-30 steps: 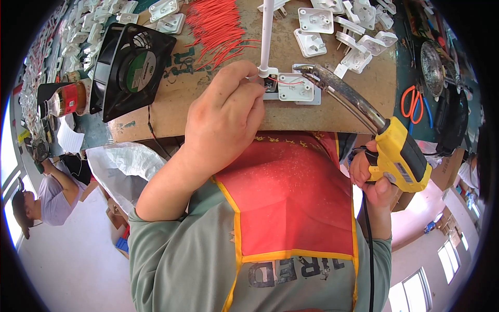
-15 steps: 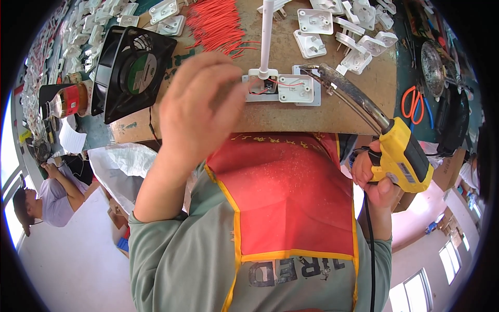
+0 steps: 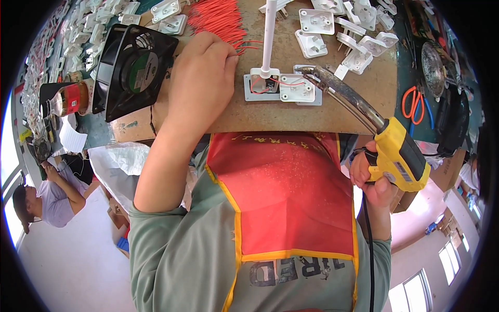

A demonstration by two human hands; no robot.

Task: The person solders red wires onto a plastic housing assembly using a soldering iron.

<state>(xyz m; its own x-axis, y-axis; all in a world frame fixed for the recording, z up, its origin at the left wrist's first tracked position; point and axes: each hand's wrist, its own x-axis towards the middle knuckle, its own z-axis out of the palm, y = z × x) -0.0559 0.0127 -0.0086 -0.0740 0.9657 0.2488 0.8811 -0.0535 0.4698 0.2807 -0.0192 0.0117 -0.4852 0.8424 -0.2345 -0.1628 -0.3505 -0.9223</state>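
My left hand [image 3: 201,78] rests at the lower edge of a heap of short red wires [image 3: 215,21], back upward. Its fingers are curled together, and what lies under the fingertips is hidden. My right hand [image 3: 375,177] is wrapped round the grip of a yellow-and-black soldering gun [image 3: 403,156]. The gun's long metal nose reaches left, its tip beside an opened white plug housing [image 3: 297,88]. Thin red wires run from the housing's small left part, below a white upright rod [image 3: 268,39], to the right part. The housing sits on a grey plate [image 3: 254,96].
A black fan [image 3: 132,73] stands left of my left hand, with a jar [image 3: 70,100] beyond it. White plug parts [image 3: 317,22] lie at the back right, more at the far left. Orange-handled pliers [image 3: 412,104] lie at right. A person [image 3: 57,195] sits at left.
My left hand has moved up and away from the plug housing to the red wires. My right hand and the soldering gun have barely shifted.
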